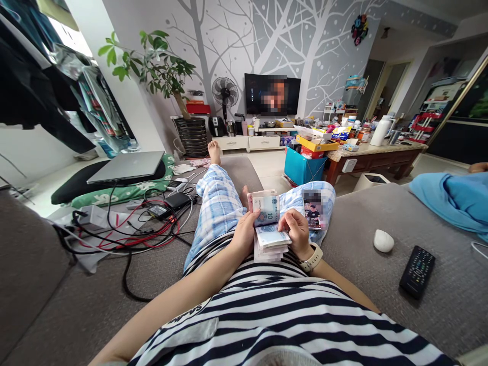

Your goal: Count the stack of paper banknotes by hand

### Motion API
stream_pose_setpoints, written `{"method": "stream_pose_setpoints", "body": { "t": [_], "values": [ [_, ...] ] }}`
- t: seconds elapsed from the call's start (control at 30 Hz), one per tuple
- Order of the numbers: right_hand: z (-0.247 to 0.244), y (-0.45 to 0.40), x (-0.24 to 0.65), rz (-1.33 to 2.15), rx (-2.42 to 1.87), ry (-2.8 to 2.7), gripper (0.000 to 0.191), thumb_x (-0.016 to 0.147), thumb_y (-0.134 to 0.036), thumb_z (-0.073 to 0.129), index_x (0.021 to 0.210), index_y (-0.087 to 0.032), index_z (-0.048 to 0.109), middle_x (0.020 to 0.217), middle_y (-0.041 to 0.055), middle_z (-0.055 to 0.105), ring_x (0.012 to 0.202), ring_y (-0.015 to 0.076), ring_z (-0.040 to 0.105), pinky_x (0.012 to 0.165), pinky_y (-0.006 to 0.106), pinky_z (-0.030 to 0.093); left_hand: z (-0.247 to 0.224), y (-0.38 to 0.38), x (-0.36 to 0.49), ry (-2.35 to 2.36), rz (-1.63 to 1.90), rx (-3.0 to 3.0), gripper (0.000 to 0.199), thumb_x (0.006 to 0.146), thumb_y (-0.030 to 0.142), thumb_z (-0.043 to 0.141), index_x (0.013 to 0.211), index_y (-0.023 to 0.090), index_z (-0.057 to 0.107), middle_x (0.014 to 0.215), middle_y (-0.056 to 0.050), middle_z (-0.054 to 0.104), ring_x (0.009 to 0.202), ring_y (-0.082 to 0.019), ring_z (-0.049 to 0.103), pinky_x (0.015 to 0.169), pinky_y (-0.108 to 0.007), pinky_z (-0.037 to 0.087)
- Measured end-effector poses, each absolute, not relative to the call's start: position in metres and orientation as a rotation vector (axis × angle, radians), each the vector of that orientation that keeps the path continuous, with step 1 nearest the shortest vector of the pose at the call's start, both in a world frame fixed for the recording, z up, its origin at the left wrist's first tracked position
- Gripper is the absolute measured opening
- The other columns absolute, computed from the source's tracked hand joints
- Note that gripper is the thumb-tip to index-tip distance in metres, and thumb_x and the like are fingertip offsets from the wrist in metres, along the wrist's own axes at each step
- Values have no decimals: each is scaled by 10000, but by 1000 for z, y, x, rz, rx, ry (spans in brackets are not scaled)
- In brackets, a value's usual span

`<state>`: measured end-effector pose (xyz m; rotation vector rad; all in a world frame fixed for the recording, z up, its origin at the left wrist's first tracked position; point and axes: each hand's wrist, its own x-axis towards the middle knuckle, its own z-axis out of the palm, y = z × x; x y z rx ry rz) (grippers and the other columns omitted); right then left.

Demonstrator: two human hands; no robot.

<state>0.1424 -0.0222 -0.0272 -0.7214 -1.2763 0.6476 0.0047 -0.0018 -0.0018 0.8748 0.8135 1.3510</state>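
Over my lap, my left hand (pixel 244 231) grips a stack of banknotes (pixel 271 249) by its left side, thumb on top. An upright grey-blue note marked 10 (pixel 267 211) stands at the upper part of the stack, with pinkish notes behind it. The lower notes fan toward me. My right hand (pixel 296 230), fingers curled, is closed at the right edge of the notes; its fingertips are partly hidden. A pale watch (pixel 312 258) is on that wrist. A phone (pixel 313 212) with a lit screen rests on my right thigh, just beyond the right hand.
On the sofa (pixel 358 223) to the right lie a white stone-like object (pixel 383 241), a black remote (pixel 417 272) and blue cloth (pixel 450 195). Tangled cables (pixel 152 229) and a laptop (pixel 127 166) are on the left. Ahead stand a blue bin (pixel 303 166) and a cluttered table (pixel 369 152).
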Motion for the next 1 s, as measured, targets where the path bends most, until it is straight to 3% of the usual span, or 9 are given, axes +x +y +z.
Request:
{"method": "stream_pose_setpoints", "body": {
  "t": [0.23,0.47,1.0],
  "values": [
    [-30,-15,143,607,-780,-1199,300,823,-405,652,658,-203,504,608,-37,464,582,117,421,575,271,352,-1,-6,5,741,1292,855,232,615,374,759,753,205,679,663,-29,680,723,-246,654,680,-359,503],
    [-33,-10,143,646,-809,-1146,335,828,-445,632,652,-201,485,604,-47,419,569,108,365,545,264,319,-2,-6,4,755,1292,868,292,545,334,815,658,158,610,614,9,619,563,-124,538,589,-257,432],
    [-31,-13,142,645,-848,-1175,388,848,-459,590,602,-210,422,568,-48,369,550,111,322,525,264,287,-10,-3,4,730,1258,873,348,579,359,808,826,147,686,690,-31,682,653,-186,626,684,-315,486]
  ]
}}
